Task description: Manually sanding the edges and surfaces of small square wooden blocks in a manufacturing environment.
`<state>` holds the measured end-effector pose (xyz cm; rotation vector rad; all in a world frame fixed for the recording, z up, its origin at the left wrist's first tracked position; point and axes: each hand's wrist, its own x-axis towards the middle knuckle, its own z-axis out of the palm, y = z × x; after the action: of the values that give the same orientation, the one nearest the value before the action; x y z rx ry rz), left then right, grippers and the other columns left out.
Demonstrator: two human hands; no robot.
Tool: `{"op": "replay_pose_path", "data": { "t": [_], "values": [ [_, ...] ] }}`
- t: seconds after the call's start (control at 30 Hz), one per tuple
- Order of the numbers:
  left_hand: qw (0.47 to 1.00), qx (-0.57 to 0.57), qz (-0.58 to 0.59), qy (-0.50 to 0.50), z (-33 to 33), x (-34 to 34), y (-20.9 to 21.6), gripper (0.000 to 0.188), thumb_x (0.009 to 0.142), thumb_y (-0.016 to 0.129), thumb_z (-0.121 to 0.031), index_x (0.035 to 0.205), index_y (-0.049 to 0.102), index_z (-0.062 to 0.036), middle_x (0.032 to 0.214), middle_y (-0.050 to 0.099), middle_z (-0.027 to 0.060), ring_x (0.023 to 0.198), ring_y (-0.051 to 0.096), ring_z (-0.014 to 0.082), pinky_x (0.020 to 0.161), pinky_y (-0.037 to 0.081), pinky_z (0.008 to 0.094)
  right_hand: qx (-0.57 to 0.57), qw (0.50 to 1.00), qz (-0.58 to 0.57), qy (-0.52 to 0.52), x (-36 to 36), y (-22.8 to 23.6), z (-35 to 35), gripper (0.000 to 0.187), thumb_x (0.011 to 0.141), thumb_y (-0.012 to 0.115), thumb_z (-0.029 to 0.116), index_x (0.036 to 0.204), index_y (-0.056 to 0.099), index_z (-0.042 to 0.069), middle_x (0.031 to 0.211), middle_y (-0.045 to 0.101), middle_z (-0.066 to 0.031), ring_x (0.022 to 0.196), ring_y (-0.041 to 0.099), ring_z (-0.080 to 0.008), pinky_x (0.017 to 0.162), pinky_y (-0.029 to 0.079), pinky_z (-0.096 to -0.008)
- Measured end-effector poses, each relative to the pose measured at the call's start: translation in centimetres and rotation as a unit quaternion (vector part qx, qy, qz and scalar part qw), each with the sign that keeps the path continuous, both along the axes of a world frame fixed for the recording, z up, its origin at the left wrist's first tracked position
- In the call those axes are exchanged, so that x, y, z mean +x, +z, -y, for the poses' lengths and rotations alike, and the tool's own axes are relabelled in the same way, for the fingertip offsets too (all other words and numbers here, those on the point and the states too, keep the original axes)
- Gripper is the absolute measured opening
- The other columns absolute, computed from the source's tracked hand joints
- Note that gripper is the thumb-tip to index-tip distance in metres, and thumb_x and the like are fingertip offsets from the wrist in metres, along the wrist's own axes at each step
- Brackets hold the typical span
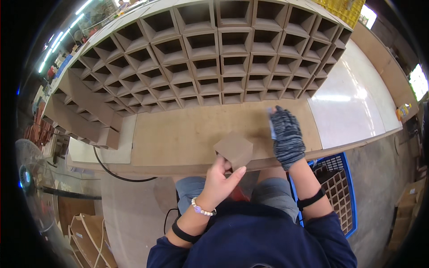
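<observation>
My left hand (223, 175) is closed on a small brown box (234, 149), tilted above the front edge of the table. Its fingers reach into the near side of the box, and the thumb lies along the outside. My right hand (287, 134) wears a grey and black knitted glove and hovers over the tabletop to the right of the box. Its fingers are closed round a pale bluish-white piece (271, 124), partly hidden and smeared by motion, so I cannot tell its kind.
A wall of stacked brown open boxes (222, 80) stands along the back of the table (178, 134), with more at the left end. A blue crate (351, 196) holding similar boxes is on the floor at my right. A fan (33, 178) stands at far left; a black cable (120, 177) hangs nearby.
</observation>
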<state>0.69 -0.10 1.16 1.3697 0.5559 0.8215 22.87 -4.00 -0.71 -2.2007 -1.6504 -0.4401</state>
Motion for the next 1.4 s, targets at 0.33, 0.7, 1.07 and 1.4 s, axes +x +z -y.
{"op": "replay_pose_path", "data": {
  "t": [0.33,0.7,1.07,1.4],
  "values": [
    [0.957,0.241,-0.141,0.08,-0.5,0.3,-0.5,0.03,0.081,0.056,-0.002,0.108,0.051,0.008,0.078,0.06,0.0156,0.072,0.061,0.031,0.065,0.048,0.0311,0.085,0.939,-0.291,0.162,-5.9,5.4,0.1,0.056,0.078,0.053,0.006,0.133,0.039,0.003,0.13,0.046,-0.0186,0.121,0.043,-0.0344,0.105,0.03,-0.0437],
    [0.91,0.39,-0.125,0.066,-0.1,0.8,-1.6,0.032,0.072,0.059,0.001,0.101,0.049,0.0075,0.072,0.054,0.0193,0.065,0.054,0.0375,0.057,0.044,0.0431,-0.008,0.981,-0.034,0.191,-8.3,4.4,0.7,0.044,0.079,0.052,0.023,0.12,0.052,0.007,0.125,0.052,-0.0113,0.114,0.05,-0.0272,0.097,0.036,-0.0458],
    [0.915,0.372,-0.149,0.058,0.1,0.3,-2.1,0.027,0.075,0.06,-0.001,0.1,0.051,0.0057,0.07,0.056,0.0171,0.063,0.056,0.0349,0.056,0.044,0.0411,-0.036,0.998,-0.002,0.057,-4.4,4.3,-0.7,0.035,0.083,0.048,0.019,0.116,0.055,0.009,0.117,0.058,-0.011,0.108,0.054,-0.0279,0.098,0.037,-0.0435],
    [0.924,0.355,-0.129,0.065,0.0,0.5,-2.6,0.027,0.075,0.061,-0.001,0.099,0.051,0.0053,0.069,0.055,0.0167,0.062,0.056,0.0344,0.055,0.043,0.0404,-0.04,0.999,-0.007,0.032,-0.7,0.5,-1.3,0.043,0.081,0.051,0.016,0.123,0.049,0.007,0.123,0.052,-0.0151,0.117,0.047,-0.0298,0.103,0.031,-0.0451]
  ]
}}
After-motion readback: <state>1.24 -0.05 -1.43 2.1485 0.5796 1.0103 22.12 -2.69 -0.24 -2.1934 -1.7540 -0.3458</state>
